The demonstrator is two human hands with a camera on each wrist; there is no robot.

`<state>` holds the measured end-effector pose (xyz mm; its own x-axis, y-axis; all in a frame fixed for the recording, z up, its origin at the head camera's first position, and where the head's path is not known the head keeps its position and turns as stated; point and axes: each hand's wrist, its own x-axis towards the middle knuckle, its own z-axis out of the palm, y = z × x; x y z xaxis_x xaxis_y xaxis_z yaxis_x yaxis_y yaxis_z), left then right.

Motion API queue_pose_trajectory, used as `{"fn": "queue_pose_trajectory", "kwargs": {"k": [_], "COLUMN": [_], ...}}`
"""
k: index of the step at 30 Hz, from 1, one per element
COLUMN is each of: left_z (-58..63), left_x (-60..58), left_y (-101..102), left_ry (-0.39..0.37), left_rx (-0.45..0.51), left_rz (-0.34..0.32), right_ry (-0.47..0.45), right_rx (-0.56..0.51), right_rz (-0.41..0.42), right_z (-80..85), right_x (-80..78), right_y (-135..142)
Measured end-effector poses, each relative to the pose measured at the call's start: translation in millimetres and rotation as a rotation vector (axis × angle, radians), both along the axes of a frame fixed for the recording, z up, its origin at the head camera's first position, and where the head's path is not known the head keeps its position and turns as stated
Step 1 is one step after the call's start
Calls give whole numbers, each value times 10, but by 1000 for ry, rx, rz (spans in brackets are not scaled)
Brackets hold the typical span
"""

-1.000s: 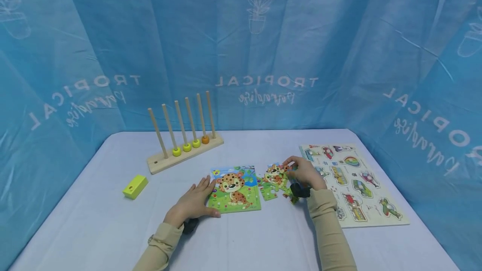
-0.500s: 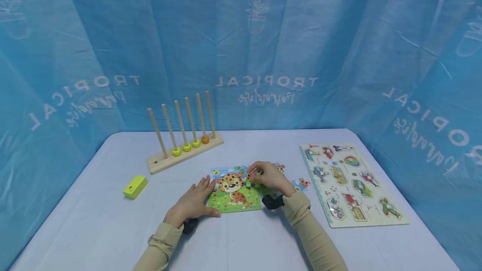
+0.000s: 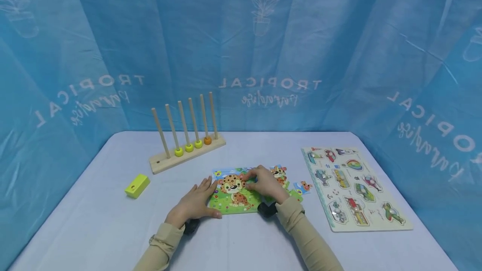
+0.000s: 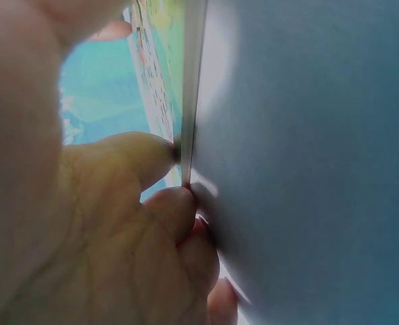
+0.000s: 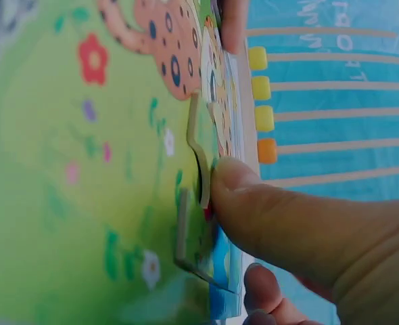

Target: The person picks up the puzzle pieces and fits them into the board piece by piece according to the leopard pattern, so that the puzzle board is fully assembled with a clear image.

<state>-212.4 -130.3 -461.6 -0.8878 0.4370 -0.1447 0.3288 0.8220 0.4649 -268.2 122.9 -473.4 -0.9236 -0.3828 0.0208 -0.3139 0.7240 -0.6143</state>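
A leopard jigsaw board [image 3: 230,207] lies on the white table, with its picture mostly filled. My left hand [image 3: 193,204] rests at its left edge, fingers extended and thumb by the lower corner; in the left wrist view, fingertips touch the board's side [image 4: 191,88]. Over the board's upper right part, my right hand [image 3: 266,184] pinches a puzzle piece [image 5: 198,152] between thumb and fingers. In the right wrist view this piece stands slightly proud of the picture, the thumb [image 5: 243,189] at its edge. My right hand hides that part of the board from the head camera.
Loose leopard pieces [image 3: 278,172] lie right of the board, with a small blue one [image 3: 302,187] farther out. A vehicle peg puzzle [image 3: 376,216] is at the right. A wooden peg rack [image 3: 169,163] with beads and a yellow block [image 3: 137,185] stand left.
My right hand has moved left from the loose pieces to the board, carrying a puzzle piece, and sits slightly farther left than half a second ago. My left hand has stayed at the board's edge.
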Motion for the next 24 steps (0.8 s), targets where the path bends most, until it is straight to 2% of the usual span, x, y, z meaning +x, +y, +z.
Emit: {"fn": "queue_pose_trajectory", "kwargs": {"k": [7, 14, 21, 24], "left_z": [-14, -21, -18, -14], "left_x": [5, -14, -10, -8], "left_y": [6, 3, -3, 3], "left_ry": [5, 1, 0, -4], "left_rx": [-16, -7, -18, -8], "left_rz": [3, 3, 4, 4], "right_ry": [1, 6, 50, 59], "right_rx": [7, -45, -98, -80], "right_rz": [-46, -73, -169, -161], "right_z": [-1, 30, 98, 122], "right_x": [3, -10, -91, -116], "right_y": [27, 114, 444, 640]}}
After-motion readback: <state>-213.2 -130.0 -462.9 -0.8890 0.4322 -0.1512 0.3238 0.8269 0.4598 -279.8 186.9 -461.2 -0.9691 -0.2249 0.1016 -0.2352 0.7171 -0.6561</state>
